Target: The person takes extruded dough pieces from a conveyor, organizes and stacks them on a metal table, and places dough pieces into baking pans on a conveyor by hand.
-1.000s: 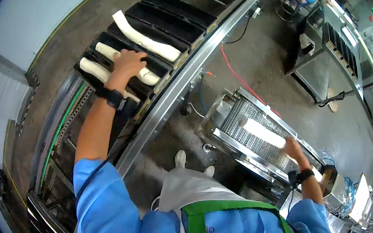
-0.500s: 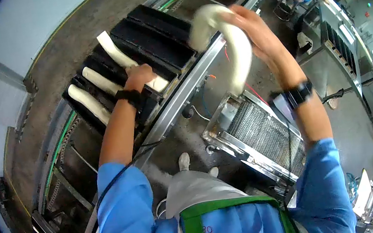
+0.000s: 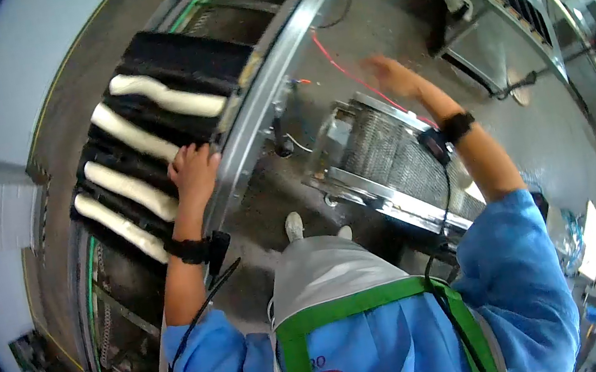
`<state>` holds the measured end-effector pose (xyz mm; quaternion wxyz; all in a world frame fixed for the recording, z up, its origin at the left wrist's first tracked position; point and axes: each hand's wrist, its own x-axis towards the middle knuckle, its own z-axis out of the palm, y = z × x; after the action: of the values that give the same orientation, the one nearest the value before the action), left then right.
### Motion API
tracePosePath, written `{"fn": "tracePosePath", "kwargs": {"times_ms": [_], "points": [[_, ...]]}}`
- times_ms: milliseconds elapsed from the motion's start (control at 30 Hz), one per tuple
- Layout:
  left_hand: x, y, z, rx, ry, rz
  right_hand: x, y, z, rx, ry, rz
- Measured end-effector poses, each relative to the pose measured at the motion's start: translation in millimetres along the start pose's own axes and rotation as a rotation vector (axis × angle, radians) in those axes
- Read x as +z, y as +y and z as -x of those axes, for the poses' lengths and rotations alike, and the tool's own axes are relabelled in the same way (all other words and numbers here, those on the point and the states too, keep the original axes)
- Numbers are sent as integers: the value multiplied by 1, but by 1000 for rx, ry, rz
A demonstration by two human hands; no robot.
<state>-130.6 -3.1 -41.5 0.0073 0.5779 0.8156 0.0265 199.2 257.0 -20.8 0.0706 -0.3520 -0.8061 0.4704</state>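
Several long pale dough strips lie side by side in black trays (image 3: 193,55) on the rail line at the left. My left hand (image 3: 195,173) rests at the near end of the second strip from the top (image 3: 131,133), fingers curled over it and the tray edge; whether it grips the strip is hard to tell. The topmost strip (image 3: 169,99) lies slightly bent in its tray. My right hand (image 3: 392,78) is raised over the floor beyond the mesh conveyor (image 3: 394,150), fingers apart and slightly blurred, holding nothing.
A metal rail (image 3: 283,47) runs diagonally between the trays and the mesh conveyor. A red hose (image 3: 337,65) and cables cross the floor. A steel table (image 3: 484,48) with dark trays stands at the upper right. Part of a person in blue shows at the top edge.
The strip my right hand held up has left it, and a strip now lies in the tray at the top of the row. That hand has opened. The view has shifted.
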Motion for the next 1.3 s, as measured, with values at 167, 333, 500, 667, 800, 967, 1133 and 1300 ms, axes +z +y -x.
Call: {"fn": "tracePosePath", "kwargs": {"times_ms": [167, 333, 500, 667, 800, 967, 1133, 1300], "points": [[18, -31, -9, -96, -76, -76, -9, 138, 195, 427, 2, 537], [30, -87, 13, -189, -17, -66, 34, 117, 276, 700, 199, 580], [19, -82, 49, -81, 125, -152, 61, 102, 249, 405, 250, 884], [35, -99, 91, -233, 18, -87, 40, 76, 224, 117, 321, 549], [13, -110, 119, -168, 0, -169, -10, -63, 228, 70, 407, 147], [-16, -77, 156, -226, -166, -52, -49, -181, 221, -240, 624, -33], [-34, -63, 175, -191, -134, 136, -18, -268, 135, -425, 586, -171], [-80, -68, 179, -190, -233, 463, 89, -296, 32, -642, 172, -405]]}}
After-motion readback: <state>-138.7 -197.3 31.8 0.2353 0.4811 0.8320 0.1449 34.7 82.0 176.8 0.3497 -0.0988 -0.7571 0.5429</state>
